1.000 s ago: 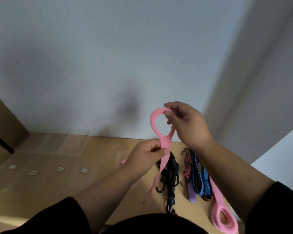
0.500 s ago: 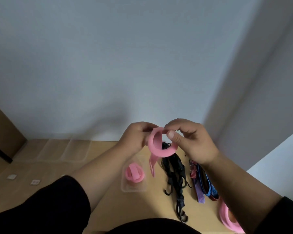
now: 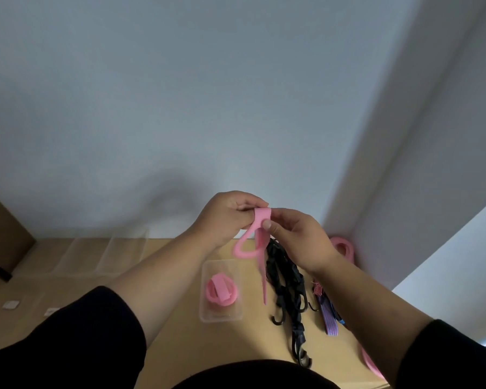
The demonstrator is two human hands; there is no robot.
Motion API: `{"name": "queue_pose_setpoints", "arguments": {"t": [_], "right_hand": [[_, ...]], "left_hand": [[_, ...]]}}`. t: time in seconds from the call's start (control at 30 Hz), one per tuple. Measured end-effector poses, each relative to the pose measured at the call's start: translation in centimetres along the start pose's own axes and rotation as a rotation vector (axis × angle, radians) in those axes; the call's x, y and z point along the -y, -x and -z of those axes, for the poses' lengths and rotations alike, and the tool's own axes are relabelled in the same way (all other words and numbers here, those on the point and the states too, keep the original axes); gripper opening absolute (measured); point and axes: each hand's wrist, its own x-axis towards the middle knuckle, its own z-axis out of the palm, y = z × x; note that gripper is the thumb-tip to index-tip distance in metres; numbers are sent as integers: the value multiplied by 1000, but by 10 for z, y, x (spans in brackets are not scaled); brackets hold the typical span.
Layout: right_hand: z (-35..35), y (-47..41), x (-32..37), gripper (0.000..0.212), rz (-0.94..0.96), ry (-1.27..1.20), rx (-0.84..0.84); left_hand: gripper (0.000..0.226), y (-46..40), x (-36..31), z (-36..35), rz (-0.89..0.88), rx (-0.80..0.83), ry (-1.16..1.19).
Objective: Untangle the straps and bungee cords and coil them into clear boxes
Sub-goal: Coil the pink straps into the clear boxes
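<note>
Above the clear box (image 3: 221, 290), left hand (image 3: 227, 217) and right hand (image 3: 295, 239) both pinch a soft, light, floppy pink strap (image 3: 253, 240), best gripped at its folded loop.

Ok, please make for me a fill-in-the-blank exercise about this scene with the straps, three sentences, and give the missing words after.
1. Both hands, the left hand and the right hand, hold a strap of the colour ____.
2. The coiled pink strap lies inside a clear ____.
3. The black bungee cords lie on the table, to the ____ of the clear box.

Missing words: pink; box; right
</note>
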Motion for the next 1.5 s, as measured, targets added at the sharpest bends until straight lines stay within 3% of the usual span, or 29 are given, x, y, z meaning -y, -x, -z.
{"name": "queue_pose_setpoints", "arguments": {"t": [0.27, 0.57, 0.83, 1.07, 1.17, 1.3, 1.5], "right_hand": [[1, -3, 3, 22, 39, 12, 39], [-5, -11, 0, 32, 91, -56, -11], [-7, -19, 0, 16, 113, -111, -56], [-8, -28, 4, 9, 93, -146, -60], [-9, -33, 9, 16, 101, -142, -53], [-11, -39, 13, 24, 127, -131, -32], [-8, -44, 15, 18, 153, -162, -40]], "left_hand": [[43, -5, 0, 3, -8, -66, -68], [30, -5, 6, 7, 49, -31, 32], [26, -4, 15, 16, 119, 87, 126], [37, 1, 48, 9, 103, 89, 78], [31, 2, 58, 4, 106, 112, 10], [44, 2, 64, 1, 161, 78, -28], [25, -1, 73, 2, 261, 91, 81]]}}
